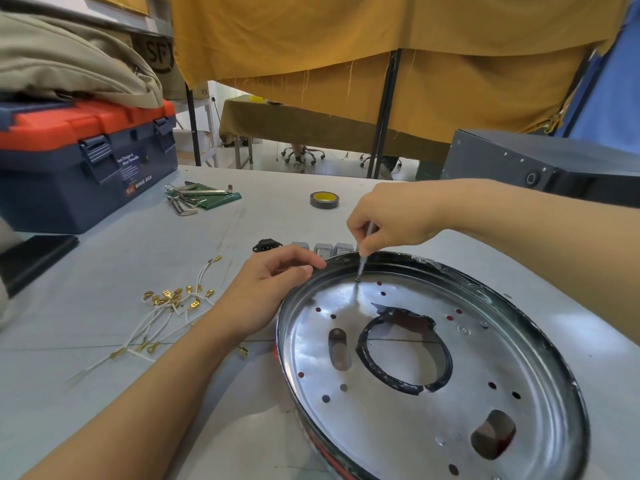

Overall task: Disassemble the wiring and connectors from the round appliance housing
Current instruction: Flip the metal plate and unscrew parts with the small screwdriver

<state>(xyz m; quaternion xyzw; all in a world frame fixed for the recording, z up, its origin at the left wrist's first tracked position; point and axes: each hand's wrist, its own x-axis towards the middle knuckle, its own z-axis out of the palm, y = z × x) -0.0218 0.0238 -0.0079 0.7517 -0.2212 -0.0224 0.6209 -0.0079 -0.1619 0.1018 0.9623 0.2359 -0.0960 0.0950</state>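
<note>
One view only, head camera. Housing [429, 362] lies flat on the table [104, 427], open side up, directly under the right hand's grip. Thin pressed sheet metal by the look: light, stiff, slick on the polished floor, with edges likely sharp at the rim and the cut holes. Best taken at the rolled rim; judged prone to spin or slide under tool pressure unless steadied

Right hand [394, 216]: reaches in from the right, wrist raised, fingers curled and pinching the shaft of a slim driver [365, 251]. Tool slightly tilted, tip down on a small screw [357, 279] below the grip, near the far rim

Left hand [266, 292]: left of the grip and lower, forearm lying across the table. Fingers loosely bent, tips touching the rim; bracing rather than clasping, nothing pinched

Wires [166, 306] with brass terminals lie loose on the table well left of the grip, beyond the left hand, apart from the housing. Black socket [266, 244] and grey switches [325, 248] sit just left of the grip, behind the rim

Hex keys [194, 199], tape [324, 199] and toolbox [86, 157] farther back
</note>
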